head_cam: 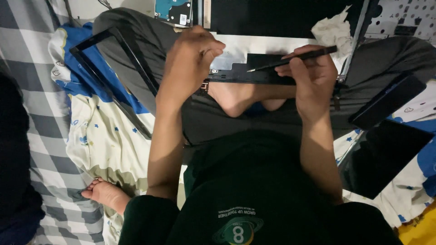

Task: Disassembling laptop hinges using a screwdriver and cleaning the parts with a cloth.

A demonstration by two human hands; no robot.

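Note:
An opened laptop lies across my crossed legs, its dark inner panel and silver plate showing. My left hand rests on the laptop's near left edge with its fingers curled; whether it pinches anything is hidden. My right hand holds a thin black screwdriver sideways, its metal tip pointing left over the dark panel by the laptop's near edge.
A black bezel frame leans over my left knee. A hard drive lies at the top, a crumpled tissue on the laptop's right. A dark flat panel and a phone-like slab sit right. Patterned bedding lies underneath.

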